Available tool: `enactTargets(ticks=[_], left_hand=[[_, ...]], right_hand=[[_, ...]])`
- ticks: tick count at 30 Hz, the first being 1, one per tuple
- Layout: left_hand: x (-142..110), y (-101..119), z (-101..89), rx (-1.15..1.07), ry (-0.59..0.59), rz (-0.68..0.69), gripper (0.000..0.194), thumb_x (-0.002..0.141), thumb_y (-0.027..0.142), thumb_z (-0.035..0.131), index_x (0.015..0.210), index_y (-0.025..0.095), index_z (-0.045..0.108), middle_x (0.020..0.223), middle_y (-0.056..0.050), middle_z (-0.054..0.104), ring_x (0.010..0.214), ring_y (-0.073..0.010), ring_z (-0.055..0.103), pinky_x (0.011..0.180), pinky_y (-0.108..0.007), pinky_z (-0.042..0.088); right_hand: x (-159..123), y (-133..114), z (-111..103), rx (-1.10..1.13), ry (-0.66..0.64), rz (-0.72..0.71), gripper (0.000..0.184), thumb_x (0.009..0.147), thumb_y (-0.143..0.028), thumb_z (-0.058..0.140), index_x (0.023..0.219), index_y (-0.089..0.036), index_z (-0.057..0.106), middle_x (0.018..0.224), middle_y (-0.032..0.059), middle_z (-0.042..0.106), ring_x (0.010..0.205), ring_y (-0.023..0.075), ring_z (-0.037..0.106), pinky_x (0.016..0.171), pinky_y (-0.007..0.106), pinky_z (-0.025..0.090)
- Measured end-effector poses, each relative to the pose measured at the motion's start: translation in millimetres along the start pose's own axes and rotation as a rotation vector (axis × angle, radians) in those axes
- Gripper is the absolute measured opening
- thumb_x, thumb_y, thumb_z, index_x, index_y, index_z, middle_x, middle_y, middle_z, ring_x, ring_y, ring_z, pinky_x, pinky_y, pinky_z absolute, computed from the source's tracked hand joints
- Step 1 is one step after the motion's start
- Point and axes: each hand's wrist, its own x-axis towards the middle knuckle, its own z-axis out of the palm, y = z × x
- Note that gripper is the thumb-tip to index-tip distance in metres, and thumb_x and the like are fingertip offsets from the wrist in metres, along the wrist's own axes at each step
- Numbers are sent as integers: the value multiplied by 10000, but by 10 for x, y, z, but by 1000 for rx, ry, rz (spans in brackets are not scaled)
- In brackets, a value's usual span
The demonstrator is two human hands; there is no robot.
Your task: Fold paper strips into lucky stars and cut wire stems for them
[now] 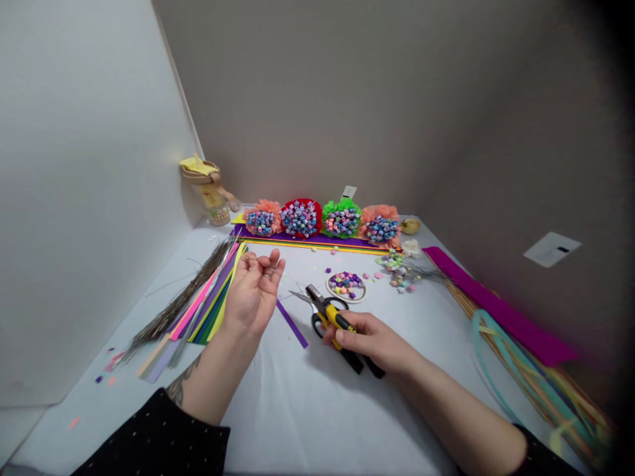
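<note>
Pliers in the right hand, pinch in the left.
Right fingers wrap the pliers [338, 320], whose long axis slants forward-left, nose towards the left hand [252, 294]; the right hand [374, 340] is nearer. Left fingers pinch what may be wire [271, 269], too thin to be sure. Scissors [302, 297] lie just beside the pliers' nose.

Our sleeves [163, 433]: black, white dots | pliers [337, 322]: yellow-black | paper puffs [342, 219]: orange, red, green | our sheet [501, 307]: magenta | loose strip [292, 324]: purple | tablecloth [297, 410]: pale blue-white
</note>
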Motion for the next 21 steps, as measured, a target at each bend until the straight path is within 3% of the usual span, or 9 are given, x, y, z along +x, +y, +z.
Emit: enactTargets(ticks=[4, 7, 9, 11, 13, 15, 18, 21], left_hand=[[5, -20, -9, -11, -28, -18, 117, 870, 185, 494, 791, 228, 420, 747, 44, 617, 1034, -127, 615, 951, -372, 454], [0, -49, -33, 111, 40, 41, 50, 896, 265, 447, 861, 237, 425, 1039, -14, 621, 1082, -157, 590, 931, -401, 458], [-25, -45, -53, 292, 223, 244, 94, 916, 323, 397, 966, 250, 428, 1208, -60, 540, 1135, -174, 550, 950, -414, 436], [-69, -16, -68, 580, 316, 574, 191, 911, 330, 411, 1081, 247, 432, 1267, -89, 487, 1206, -195, 481, 1005, -422, 378], [-118, 22, -72, 944, 129, 876, 245, 869, 274, 498, 1110, 231, 491, 1220, -86, 530, 1246, -229, 427, 1065, -450, 288], [-151, 39, -67, 1261, -173, 1009, 224, 825, 206, 557, 1046, 239, 578, 1092, -54, 623, 1222, -254, 445, 1094, -501, 193], [-149, 6, -64, 1488, -418, 962, 196, 828, 163, 535, 981, 245, 627, 962, -34, 684, 1078, -240, 551, 1075, -540, 182], [-116, -43, -76, 1550, -508, 890, 169, 849, 166, 500, 926, 212, 643, 885, -52, 692, 896, -207, 606, 956, -444, 383]], right_hand=[[2, 10, -7, -31, -6, -15, 383, 752, -510, 614, 777, -132, 668, 720, 19, 560, 664, 140, 496, 612, 248, 385], [6, 1, -21, -158, 40, -83, 332, 792, -464, 580, 738, -142, 643, 740, 18, 548, 677, 138, 499, 623, 244, 393], [6, -10, -33, -298, 123, -142, 288, 801, -418, 574, 703, -151, 622, 777, 32, 554, 731, 156, 521, 676, 263, 413], [0, -20, -43, -422, 200, -180, 234, 797, -367, 577, 700, -157, 615, 839, 55, 566, 798, 180, 541, 739, 289, 426], [-11, -27, -47, -500, 243, -191, 181, 792, -323, 574, 730, -161, 622, 903, 75, 572, 834, 194, 555, 768, 306, 433], [-23, -29, -46, -552, 254, -205, 145, 790, -292, 567, 756, -165, 630, 923, 81, 574, 841, 196, 563, 774, 311, 441], [-32, -16, -43, -601, 259, -245, 112, 784, -266, 570, 769, -178, 637, 929, 78, 576, 848, 193, 567, 773, 308, 450], [-25, 13, -46, -627, 268, -265, 111, 781, -271, 582, 769, -184, 649, 939, 75, 578, 860, 193, 571, 778, 309, 455]])
